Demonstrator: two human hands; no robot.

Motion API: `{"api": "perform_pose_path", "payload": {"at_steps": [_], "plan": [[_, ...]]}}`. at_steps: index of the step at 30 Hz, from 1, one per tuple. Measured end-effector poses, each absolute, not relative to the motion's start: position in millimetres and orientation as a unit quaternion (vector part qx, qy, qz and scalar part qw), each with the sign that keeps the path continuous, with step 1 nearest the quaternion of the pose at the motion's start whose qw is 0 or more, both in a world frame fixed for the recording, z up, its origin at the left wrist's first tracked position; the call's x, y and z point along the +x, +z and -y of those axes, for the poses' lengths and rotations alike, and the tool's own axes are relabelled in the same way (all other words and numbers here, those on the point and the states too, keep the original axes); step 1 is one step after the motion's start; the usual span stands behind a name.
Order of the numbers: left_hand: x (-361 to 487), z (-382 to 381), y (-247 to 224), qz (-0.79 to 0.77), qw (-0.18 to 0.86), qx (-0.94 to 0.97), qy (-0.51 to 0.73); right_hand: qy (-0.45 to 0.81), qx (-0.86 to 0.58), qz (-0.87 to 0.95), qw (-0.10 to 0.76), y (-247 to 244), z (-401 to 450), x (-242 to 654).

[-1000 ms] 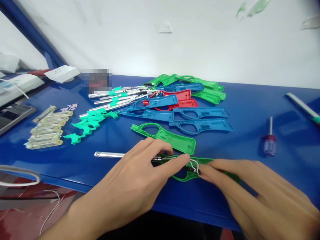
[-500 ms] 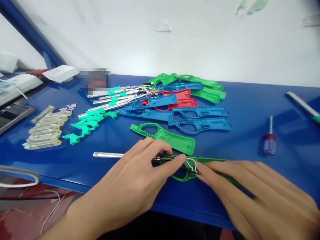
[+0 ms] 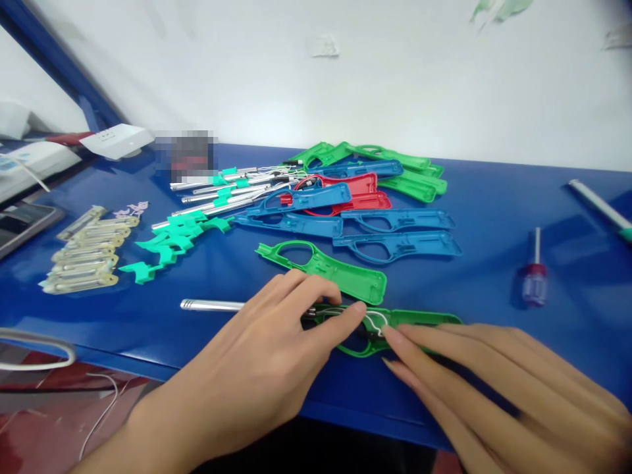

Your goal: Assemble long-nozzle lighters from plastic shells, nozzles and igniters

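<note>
Near the table's front edge lies a green lighter casing half (image 3: 427, 318), its open side up. A silver metal tube (image 3: 210, 305) sticks out of its left end, and white wires (image 3: 378, 320) loop over the trigger ring. My left hand (image 3: 261, 359) is closed around the casing and the tube's base, thumb over the ring. My right hand (image 3: 488, 375) has its fingertips at a small black part on the wires, mostly hidden under them. Another green casing half (image 3: 340, 276) lies just behind, inside up.
Blue casing halves (image 3: 405, 247), a red casing half (image 3: 365, 184) and several metal tubes (image 3: 207, 196) with wires lie behind. Teal triggers (image 3: 143, 271) and clear fuel tanks (image 3: 81, 283) are at left. A screwdriver (image 3: 534, 286) and a rod (image 3: 600, 203) lie at right.
My right fingertips have shifted slightly and now cover more of the black part, with the thumb lower and apart from the index finger. My left hand keeps its hold.
</note>
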State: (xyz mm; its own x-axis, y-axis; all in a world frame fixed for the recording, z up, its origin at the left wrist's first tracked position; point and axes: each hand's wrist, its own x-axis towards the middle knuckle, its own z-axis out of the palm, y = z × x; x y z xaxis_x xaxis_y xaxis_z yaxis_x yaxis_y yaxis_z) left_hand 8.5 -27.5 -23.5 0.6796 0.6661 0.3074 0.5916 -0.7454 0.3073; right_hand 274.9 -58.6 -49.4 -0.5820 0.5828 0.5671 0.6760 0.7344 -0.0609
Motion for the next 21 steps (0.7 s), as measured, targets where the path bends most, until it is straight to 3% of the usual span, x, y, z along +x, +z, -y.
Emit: {"api": "perform_pose_path", "payload": {"at_steps": [21], "plan": [[9.6,34.7,-21.9,-0.331,0.128,0.898,0.260,-0.001,-0.421,0.859,0.290,-49.4,61.2,281.6]]}}
